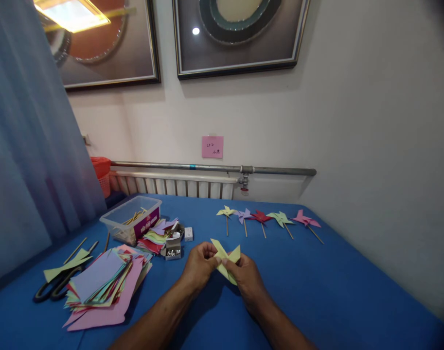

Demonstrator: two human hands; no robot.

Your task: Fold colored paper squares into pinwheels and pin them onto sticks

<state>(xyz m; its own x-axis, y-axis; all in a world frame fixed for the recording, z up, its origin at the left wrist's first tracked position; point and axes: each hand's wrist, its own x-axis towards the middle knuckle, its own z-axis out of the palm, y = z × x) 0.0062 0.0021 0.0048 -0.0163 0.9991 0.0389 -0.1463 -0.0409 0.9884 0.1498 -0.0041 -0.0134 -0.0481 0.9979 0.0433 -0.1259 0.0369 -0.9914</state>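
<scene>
A pale yellow paper pinwheel [227, 262], with no stick visible on it, is held up in front of me over the blue table. My left hand [200, 265] pinches its left side between thumb and fingers. From the right, my right hand [245, 277] grips the opposite side, its thumb close to the middle of the paper. Several finished pinwheels on wooden sticks lie in a row beyond my hands, among them a yellow one [226, 212], a red one [261, 218] and a pink one [306, 218]. The fingers behind the paper are partly hidden.
A stack of coloured paper [101, 277] lies at the left, beside black-handled scissors [57, 284] with yellow paper scraps [66, 266] on them. Behind stand a clear plastic box [119, 218] holding sticks, an open small box of metal pins [173, 250] and a white box [188, 234].
</scene>
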